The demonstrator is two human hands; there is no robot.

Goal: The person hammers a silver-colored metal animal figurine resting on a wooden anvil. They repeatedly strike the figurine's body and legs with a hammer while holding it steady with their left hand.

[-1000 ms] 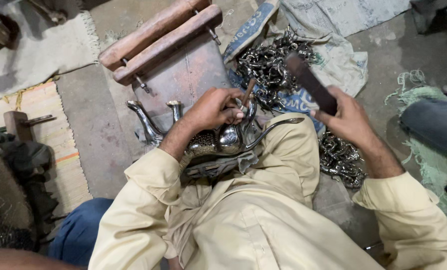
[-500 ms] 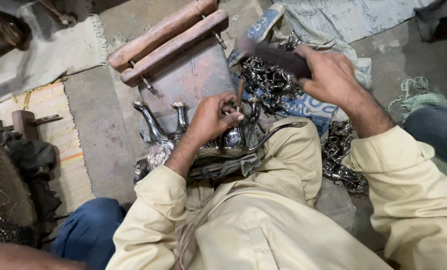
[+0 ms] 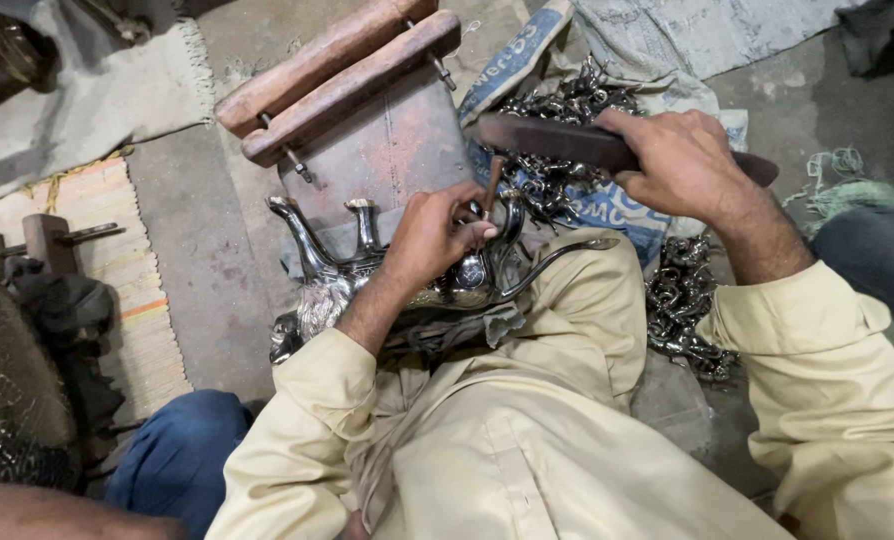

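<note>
Left hand (image 3: 437, 235): pinches a short thin brown punch (image 3: 492, 185) upright on the shiny curved silver metal fitting (image 3: 467, 280) resting on the lap.
Right hand (image 3: 682, 160): closed around a dark flat wooden mallet (image 3: 557, 140), raised just above the punch, not touching it.
Fitting: lies against the rusty metal block with two wooden bars (image 3: 367, 130).
Progress: judged mid-way; the strike is not yet landed.
Nearby: heap of small shiny metal pieces (image 3: 567, 110) on the cloth sacks (image 3: 607, 205) on the floor.
</note>
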